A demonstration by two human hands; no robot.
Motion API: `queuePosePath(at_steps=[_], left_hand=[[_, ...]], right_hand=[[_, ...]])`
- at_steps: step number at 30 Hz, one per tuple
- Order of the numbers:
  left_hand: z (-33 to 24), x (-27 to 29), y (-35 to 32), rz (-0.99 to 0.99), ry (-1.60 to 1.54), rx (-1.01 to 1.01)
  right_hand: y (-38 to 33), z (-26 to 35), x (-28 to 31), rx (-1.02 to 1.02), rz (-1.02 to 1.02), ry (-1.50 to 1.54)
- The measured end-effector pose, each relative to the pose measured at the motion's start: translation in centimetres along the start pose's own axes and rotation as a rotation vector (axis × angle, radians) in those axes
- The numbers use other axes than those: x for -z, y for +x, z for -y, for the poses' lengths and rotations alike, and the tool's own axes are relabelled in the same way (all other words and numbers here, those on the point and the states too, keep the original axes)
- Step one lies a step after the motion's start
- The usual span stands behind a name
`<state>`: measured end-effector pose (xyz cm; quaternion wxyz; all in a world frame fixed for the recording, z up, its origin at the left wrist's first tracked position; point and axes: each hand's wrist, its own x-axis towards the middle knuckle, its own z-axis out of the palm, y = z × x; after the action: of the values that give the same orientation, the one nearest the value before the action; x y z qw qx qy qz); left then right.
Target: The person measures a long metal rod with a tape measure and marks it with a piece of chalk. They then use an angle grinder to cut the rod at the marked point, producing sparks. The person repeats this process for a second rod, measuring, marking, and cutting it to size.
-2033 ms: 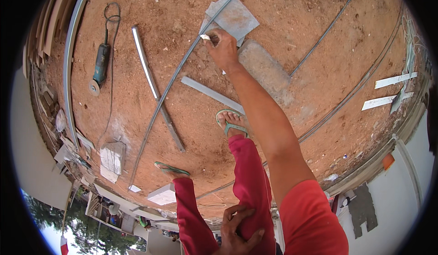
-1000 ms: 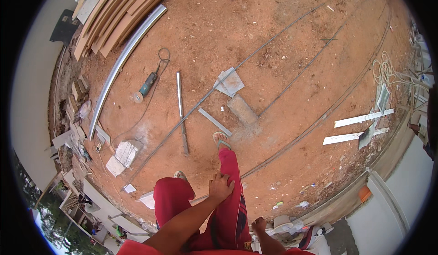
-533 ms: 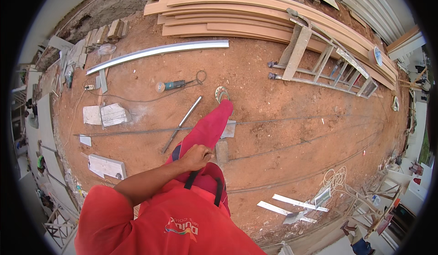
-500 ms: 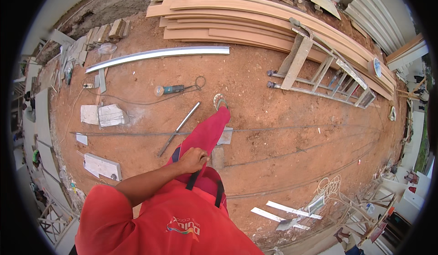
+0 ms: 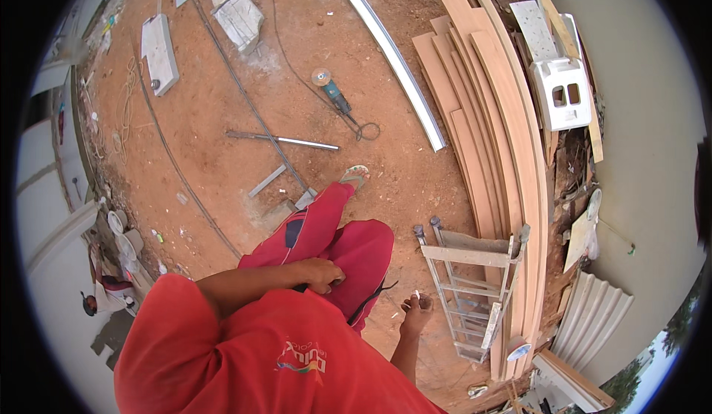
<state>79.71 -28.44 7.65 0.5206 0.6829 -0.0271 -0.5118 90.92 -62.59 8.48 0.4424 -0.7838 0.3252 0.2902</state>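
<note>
Left hand curled against red trousers; right hand pinching small white piece, near ladder.

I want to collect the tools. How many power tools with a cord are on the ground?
1: an angle grinder lies on the red dirt above the sandalled foot, left of the long white profile, its cord looped beside it. More may be hidden among the planks.

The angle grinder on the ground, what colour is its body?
Teal-blue body with a black handle end; the angle grinder shows in the head view.
</note>
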Motion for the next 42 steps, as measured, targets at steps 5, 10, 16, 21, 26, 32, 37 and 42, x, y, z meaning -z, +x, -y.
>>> queuePosePath(at_steps=[5, 10, 16, 21, 26, 32, 37, 42], left_hand=[[-3.0, -0.7, 5.4, -0.299, -0.438, -0.11], [-8.3, -0.1, 10.5, -0.582, -0.684, -0.175], [-15.5, -1.2, 17.1, -0.758, -1.158, -0.36], [-17.8, -4.5, 19.9, -0.847, -1.462, -0.686], [-18.8, -6.4, 26.5, -0.693, -1.613, -0.939], [-14.7, -10.8, 31.0, -0.986, -1.593, -0.761], [4.5, -16.1, 34.3, -1.417, -1.769, -0.376], [26.4, -21.7, 41.6, -2.011, -1.918, 0.621]], right_hand=[[6.2, 12.0, -2.1, 0.203, 0.267, -0.363], [15.7, 20.5, -7.9, 0.497, 0.596, -0.634], [22.7, 29.0, -14.2, 0.439, 0.724, -0.876], [23.9, 32.8, -15.3, 0.618, 0.807, -1.145], [21.7, 32.8, -19.6, 0.772, 0.852, -1.376], [20.2, 24.8, -27.3, 1.007, 1.026, -1.513], [23.8, 9.9, -39.4, 1.224, 1.4, -1.525], [27.1, -10.2, -51.2, 1.529, 1.603, -1.597]])
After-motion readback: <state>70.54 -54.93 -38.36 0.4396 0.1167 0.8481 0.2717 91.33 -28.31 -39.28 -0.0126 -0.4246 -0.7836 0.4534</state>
